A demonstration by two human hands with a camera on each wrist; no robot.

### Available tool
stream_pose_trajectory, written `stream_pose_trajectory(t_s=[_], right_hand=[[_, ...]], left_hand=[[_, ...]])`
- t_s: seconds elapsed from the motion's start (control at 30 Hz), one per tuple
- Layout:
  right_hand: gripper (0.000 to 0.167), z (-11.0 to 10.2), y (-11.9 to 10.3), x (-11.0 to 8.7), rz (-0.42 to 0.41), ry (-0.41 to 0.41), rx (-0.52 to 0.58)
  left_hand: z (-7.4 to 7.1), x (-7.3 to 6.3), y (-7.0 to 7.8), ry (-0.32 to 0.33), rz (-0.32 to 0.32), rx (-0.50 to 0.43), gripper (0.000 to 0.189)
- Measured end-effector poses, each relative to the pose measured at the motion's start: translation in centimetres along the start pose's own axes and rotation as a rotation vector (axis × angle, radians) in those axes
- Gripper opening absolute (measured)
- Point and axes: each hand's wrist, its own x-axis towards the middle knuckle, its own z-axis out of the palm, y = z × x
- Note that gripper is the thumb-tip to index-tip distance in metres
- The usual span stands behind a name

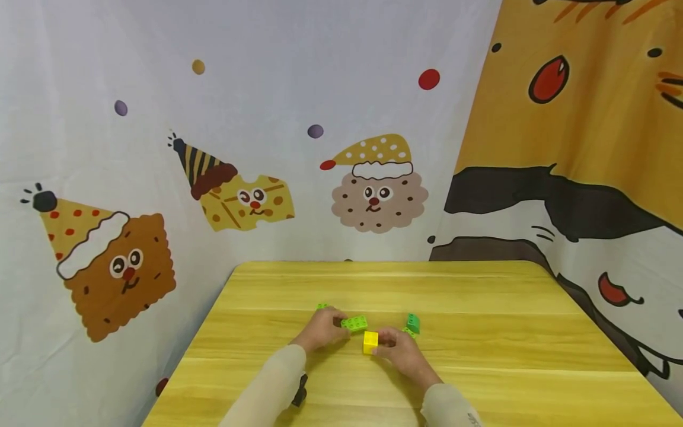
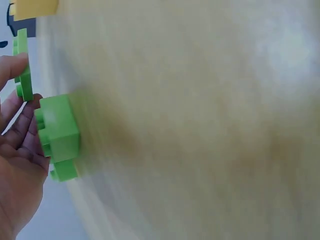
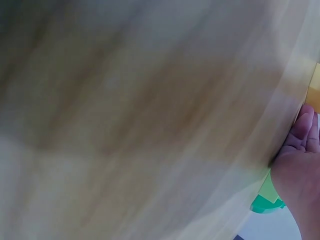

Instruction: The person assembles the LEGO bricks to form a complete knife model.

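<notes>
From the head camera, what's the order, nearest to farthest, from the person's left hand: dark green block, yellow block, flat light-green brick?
1. Flat light-green brick: held in the left hand.
2. Yellow block: further right, in the right hand.
3. Dark green block: furthest right, beyond the right hand.

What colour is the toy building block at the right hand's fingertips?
Yellow; the toy building block shows best in the head view.
</notes>
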Motion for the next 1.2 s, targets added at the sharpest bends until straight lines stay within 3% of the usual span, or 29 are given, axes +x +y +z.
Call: stream_pose_trajectory(t_s=[0.2,0.47,0.87,1.2], right_hand=[[0.037,-0.3,-0.1,-0.1,-0.004,-0.015,0.032],[0.039,-0.4,-0.1,-0.1,0.048,-0.046,0.03],[0.037,-0.1,0.4,-0.8,0.02,-0.073,0.04],[0.032,-0.2,0.2,0.2,-0.02,-0.053,0.014]], left_hand=[[-1.1,0.0,0.3,0.025,0.015,-0.093,0.036],[-2.6,-0.9,1.4,0.001,-0.002,-0.153,0.032],[-1.2,-1.9,2.2,-0.05,0.058,-0.139,0.03],[-0.9,-1.5,2.4,-0.061,0.076,-0.122,0.03]])
